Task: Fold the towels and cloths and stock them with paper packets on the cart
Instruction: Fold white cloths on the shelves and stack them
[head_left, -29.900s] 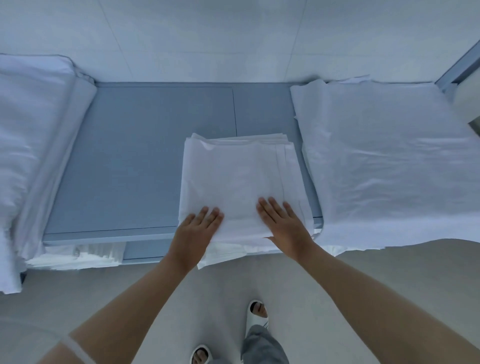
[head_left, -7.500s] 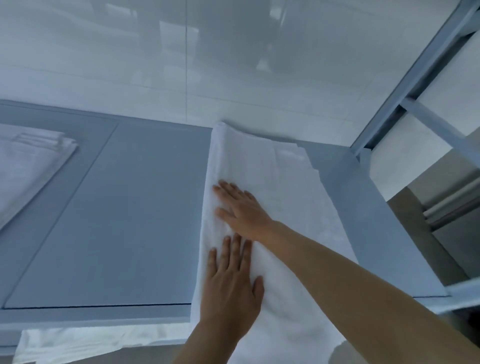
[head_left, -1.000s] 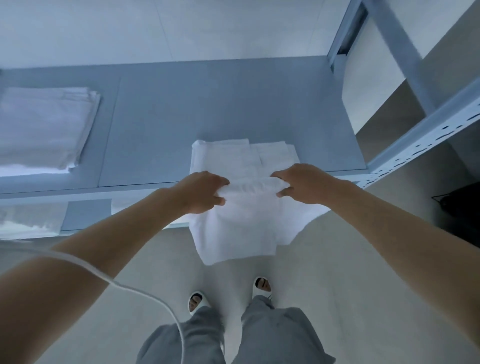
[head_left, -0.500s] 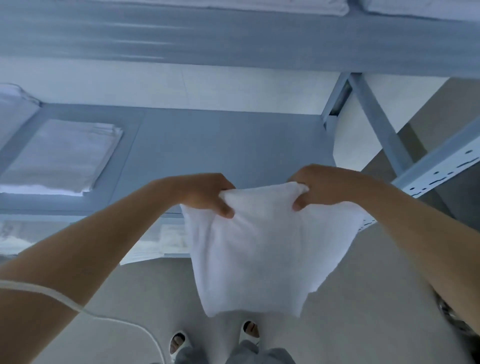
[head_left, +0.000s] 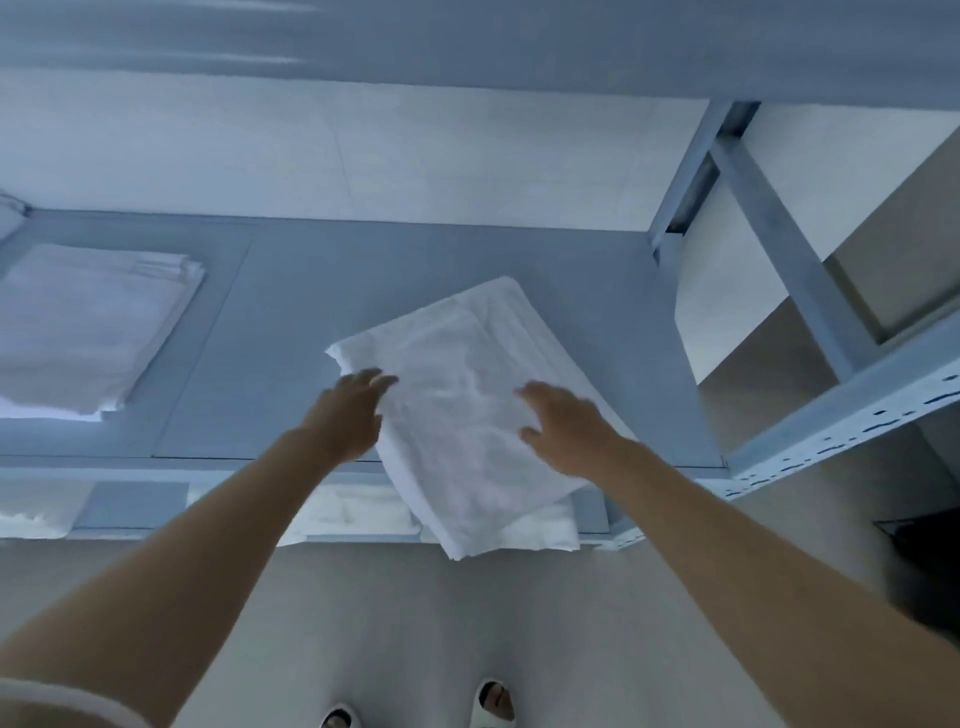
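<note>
Now, far left: a folded stack of white woven cloths (head_left: 88, 325) lies flat on the blue-grey metal shelf (head_left: 291, 322), well apart from the hands.
Lower left: a lower shelf (head_left: 132, 506) shows beneath, with more white fabric too blurred to name.
Left hand: the left hand (head_left: 345, 410) has its fingers loosely straight, tips touching the near-left edge of the towel; it pinches nothing.
Task's thing: a folded white terry towel (head_left: 467, 410), soft and slightly rumpled, rests on the shelf between the hands, turned askew, its near end hanging over the front lip.
Key relation: the towel's long axis runs from far-left to near-right, slantwise to the shelf edge; it lies just ahead of both palms, so squaring it likely calls for a push inward and a slight turn. Both hands are about equally near.
Right hand: the right hand (head_left: 563, 426) is spread with fingers relaxed over the towel's right side, holding nothing; whether it presses the cloth or hovers, I cannot tell.
Far right: a pale perforated metal upright (head_left: 841, 415) frames the rack.
</note>
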